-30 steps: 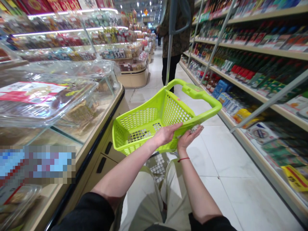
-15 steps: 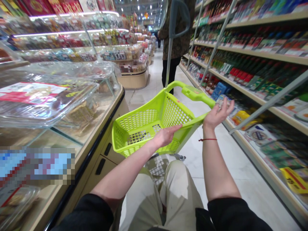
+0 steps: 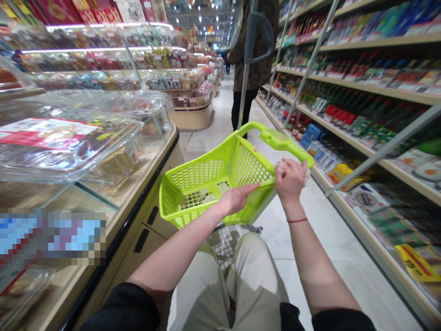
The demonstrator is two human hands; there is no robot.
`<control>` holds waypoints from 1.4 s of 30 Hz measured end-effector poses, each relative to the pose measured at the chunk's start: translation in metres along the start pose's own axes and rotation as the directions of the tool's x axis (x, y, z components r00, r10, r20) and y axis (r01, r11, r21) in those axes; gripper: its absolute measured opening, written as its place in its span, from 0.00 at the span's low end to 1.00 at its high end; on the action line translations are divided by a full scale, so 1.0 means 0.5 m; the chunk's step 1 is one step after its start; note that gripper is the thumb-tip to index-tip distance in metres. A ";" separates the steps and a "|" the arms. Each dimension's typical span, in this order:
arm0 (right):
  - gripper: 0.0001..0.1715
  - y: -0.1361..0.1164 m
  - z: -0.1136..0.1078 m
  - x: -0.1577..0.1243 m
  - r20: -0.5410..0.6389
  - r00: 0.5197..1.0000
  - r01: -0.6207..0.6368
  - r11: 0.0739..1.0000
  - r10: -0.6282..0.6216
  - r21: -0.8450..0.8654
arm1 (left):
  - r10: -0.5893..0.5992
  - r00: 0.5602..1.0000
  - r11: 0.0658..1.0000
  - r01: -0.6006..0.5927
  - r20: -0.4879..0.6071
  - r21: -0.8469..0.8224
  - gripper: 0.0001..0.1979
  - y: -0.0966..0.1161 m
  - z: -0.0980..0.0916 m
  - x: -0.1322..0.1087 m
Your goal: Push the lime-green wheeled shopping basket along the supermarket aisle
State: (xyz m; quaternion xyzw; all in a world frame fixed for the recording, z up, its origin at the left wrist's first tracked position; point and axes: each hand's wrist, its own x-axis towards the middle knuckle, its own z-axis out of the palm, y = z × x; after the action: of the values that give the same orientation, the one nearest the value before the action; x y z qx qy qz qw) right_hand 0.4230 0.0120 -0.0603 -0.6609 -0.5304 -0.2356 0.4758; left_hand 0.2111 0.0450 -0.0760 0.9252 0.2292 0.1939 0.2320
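the left hand (image 3: 236, 200) is lying flat and open on the near rim of a lime-green plastic mesh shopping basket (image 3: 253, 165), its grip closed around nothing. the right hand (image 3: 291, 181), with a thin red string bracelet (image 3: 296, 220) at the wrist, is curling its grip around a small pale packet (image 3: 306, 177), mostly hidden by the fingers, just under the basket's lime-green handle (image 3: 282, 140). the basket is sitting on a wire shopping cart (image 3: 220, 241), out in front of the person's beige trousers (image 3: 255, 280). to the left, a long glass display counter (image 3: 146, 181) is carrying clear plastic lidded trays (image 3: 65, 147). to the right, pale wooden store shelves (image 3: 365, 151) are holding packaged goods, and a person in a dark patterned shirt (image 3: 253, 55) is standing farther along the aisle.
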 end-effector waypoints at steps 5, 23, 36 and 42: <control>0.15 -0.063 0.005 -0.074 0.169 0.959 0.217 0.974 -0.226 0.068 | 0.017 1.000 1.000 -0.017 -0.002 0.000 0.31 0.001 0.000 0.003; 0.18 0.111 -0.069 0.055 0.151 0.975 0.152 0.985 -0.162 0.077 | -0.042 0.998 0.999 0.041 0.044 0.018 0.35 0.008 -0.008 -0.004; 0.22 -0.160 -0.129 -0.063 0.645 0.706 -0.708 0.322 0.294 0.629 | -0.044 0.970 0.804 -0.108 -0.239 -0.584 0.41 0.092 -0.017 -0.024; 0.18 -0.186 -0.138 -0.077 0.690 0.705 -0.703 0.283 0.164 0.652 | -0.327 0.939 0.200 0.182 0.109 -0.963 0.20 0.148 0.015 -0.059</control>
State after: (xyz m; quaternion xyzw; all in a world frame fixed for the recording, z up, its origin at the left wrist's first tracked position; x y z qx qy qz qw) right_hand 0.3375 -0.0683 -0.0265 -0.4633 -0.4596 0.4056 0.6400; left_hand 0.2152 -0.0313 -0.0512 0.5236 0.2249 0.3066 0.7624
